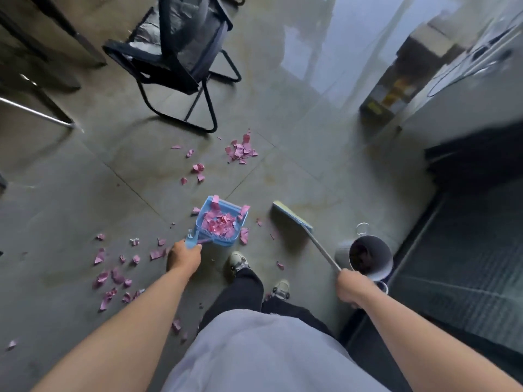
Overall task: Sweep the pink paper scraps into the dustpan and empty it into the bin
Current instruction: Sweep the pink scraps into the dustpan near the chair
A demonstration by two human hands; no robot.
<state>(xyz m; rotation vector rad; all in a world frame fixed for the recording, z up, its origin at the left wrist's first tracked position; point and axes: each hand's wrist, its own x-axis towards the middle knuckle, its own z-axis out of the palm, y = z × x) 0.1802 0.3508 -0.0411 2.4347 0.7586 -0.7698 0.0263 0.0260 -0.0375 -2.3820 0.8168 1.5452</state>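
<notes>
You stand on a glossy grey-green tiled floor (297,171) that mirrors window light in the upper right of the frame. A black chair (175,52) on a sled frame sits at upper centre-left, dark table legs run along the upper left edge, and a cardboard box (396,89) leans against pale cabinets at the upper right. A dark grated mat (467,264) fills the right side.

Your left hand (184,257), just left of centre, has its fingers curled round the light blue handle of the blue dustpan (223,219). The pan rests on the floor in the middle of the frame with its mouth facing the upper part of the picture, and a heap of pink paper scraps (220,223) lies inside it; a few cling to its rim and lie just beside it.

Your right hand (349,287), at centre right, is closed round the pale pole of the broom (291,217). The broom's head lies near the floor just right of the dustpan, apart from it.

The grey round bin (370,257) stands open-topped just beyond your right hand, beside the mat.

More scraps are strewn on the floor: a cluster above the dustpan near the chair's feet (242,149), a few between that cluster and the pan, and a wide scatter at the lower left (113,275).

Your two shoes and dark trouser legs show below the dustpan, at lower centre.
</notes>
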